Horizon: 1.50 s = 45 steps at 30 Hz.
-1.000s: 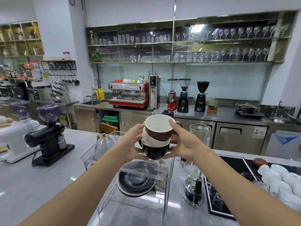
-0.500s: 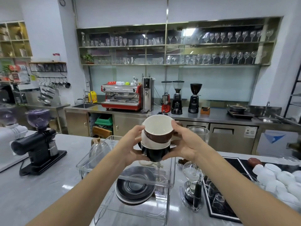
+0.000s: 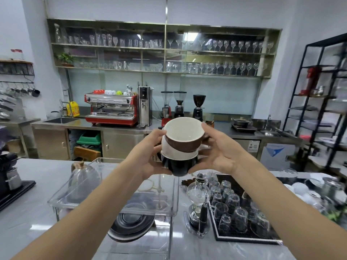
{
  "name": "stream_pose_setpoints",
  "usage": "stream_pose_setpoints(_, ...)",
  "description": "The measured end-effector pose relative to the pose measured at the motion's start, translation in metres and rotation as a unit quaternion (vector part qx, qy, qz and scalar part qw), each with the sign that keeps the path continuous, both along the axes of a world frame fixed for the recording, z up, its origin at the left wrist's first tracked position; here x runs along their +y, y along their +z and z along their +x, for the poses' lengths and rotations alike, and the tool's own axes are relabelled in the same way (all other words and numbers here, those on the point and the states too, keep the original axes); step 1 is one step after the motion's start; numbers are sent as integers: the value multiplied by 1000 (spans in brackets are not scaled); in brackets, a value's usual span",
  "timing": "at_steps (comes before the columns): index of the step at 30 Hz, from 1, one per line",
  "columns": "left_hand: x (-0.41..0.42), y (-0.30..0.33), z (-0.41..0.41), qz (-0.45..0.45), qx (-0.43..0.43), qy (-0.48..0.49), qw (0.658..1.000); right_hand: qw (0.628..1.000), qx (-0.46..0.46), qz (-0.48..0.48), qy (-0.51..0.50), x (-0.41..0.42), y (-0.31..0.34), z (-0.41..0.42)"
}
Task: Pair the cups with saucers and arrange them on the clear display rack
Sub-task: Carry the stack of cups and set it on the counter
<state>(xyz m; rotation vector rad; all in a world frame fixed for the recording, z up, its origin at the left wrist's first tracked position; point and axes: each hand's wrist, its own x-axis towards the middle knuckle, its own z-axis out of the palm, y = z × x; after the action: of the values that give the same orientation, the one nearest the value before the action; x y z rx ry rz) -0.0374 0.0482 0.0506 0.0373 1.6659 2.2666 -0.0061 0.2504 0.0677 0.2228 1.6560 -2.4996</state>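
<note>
I hold a stack of three nested cups in the air above the clear display rack [image 3: 78,200]. A brown cup [image 3: 185,135] with a white inside sits on top, a white cup [image 3: 171,152] in the middle, a black cup [image 3: 178,165] at the bottom. My left hand [image 3: 150,156] grips the stack from the left, and my right hand [image 3: 218,152] grips it from the right. A stack of dark saucers [image 3: 131,225] lies on the rack's lower level, seen through the clear top shelf.
A glass siphon brewer [image 3: 197,201] stands right of the rack, beside a black mat with several upturned glasses [image 3: 236,209]. White cups [image 3: 300,190] lie at the far right. A glass kettle [image 3: 84,177] stands behind the rack, a black grinder [image 3: 9,177] at the left edge.
The view has swung to the right, so a black shelving unit now shows at the right. The cup stack stays held between both hands above the rack.
</note>
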Motion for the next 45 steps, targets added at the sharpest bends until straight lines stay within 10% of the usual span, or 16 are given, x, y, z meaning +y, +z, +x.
stream_pose_setpoints(45,133,-240,79,-35,-154,125,980,991,-129,-44,-16,114,-252,66)
